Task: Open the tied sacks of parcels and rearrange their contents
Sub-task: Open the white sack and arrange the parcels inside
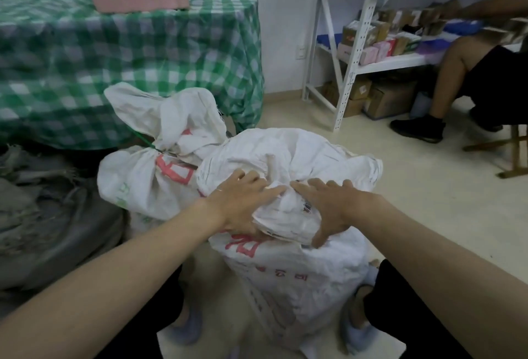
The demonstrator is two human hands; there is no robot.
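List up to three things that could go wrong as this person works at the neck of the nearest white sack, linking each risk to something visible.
1. Both hands, left hand and right hand, press the near sack's bunched neck; the tall sack could tip.
2. The tied sack behind leans against it and might slump if the near sack shifts.
3. Feet in blue slippers flank its base, so spilled parcels could land on them.

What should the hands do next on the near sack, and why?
Probably pinch the bunched neck and work its tie loose. Both the left hand and right hand rest on the near sack either side of that gather, and it looks closed, as does the far sack.
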